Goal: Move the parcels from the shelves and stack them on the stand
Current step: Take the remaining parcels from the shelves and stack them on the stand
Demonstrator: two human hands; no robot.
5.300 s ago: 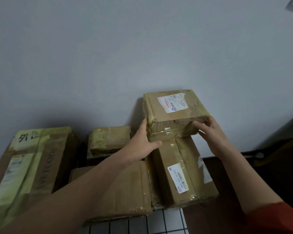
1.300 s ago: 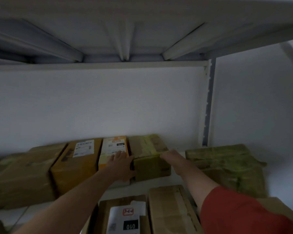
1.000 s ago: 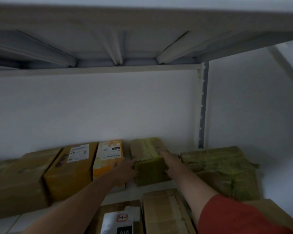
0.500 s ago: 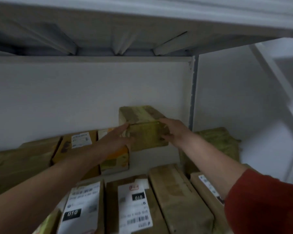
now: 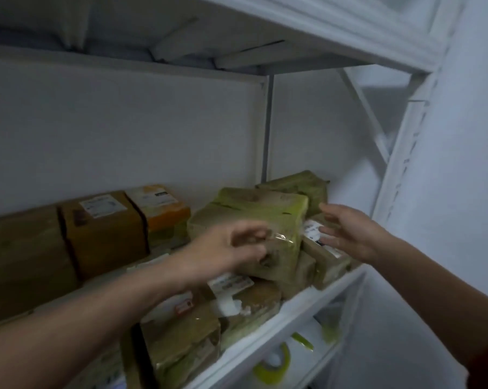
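A brown parcel wrapped in green tape (image 5: 261, 210) lies tilted on top of other parcels at the front of the shelf (image 5: 290, 313). My left hand (image 5: 231, 248) is blurred in front of its front face, fingers curled against it; whether it grips is unclear. My right hand (image 5: 349, 234) hovers just right of the parcel with fingers spread, not touching it. The stand is out of view.
Brown boxes (image 5: 102, 228) and an orange box (image 5: 160, 203) line the shelf's back left. Labelled parcels (image 5: 231, 301) fill the front row, and another green-taped parcel (image 5: 299, 185) lies behind. A white upright (image 5: 400, 153) and the upper shelf (image 5: 293, 29) close in overhead and right.
The green-taped parcel came forward from the back of the shelf, lifted between both hands, and now lies on the front parcels. My right hand has come off it.
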